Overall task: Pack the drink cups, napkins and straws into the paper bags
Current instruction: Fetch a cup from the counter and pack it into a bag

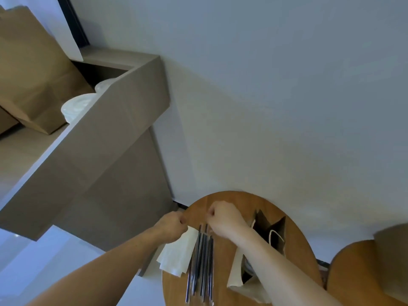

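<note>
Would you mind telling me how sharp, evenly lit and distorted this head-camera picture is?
Head view: soft throughout, the left hand and right hand lack fine detail; wide-angle bending curves the wall edge and tilts the shelf unit; light is dim, bluish and even, without glare; the straws show only faint sheen.

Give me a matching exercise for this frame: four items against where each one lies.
1. bundle of dark thin straws
2. stack of white paper napkins
3. large brown paper bag
4. small dark paper bag with cord handles

A. on the grey counter, upper left
B. under the right forearm
C. below the left hand
D. between the two hands

Pairs: 1-D, 2-C, 3-A, 4-B
</note>
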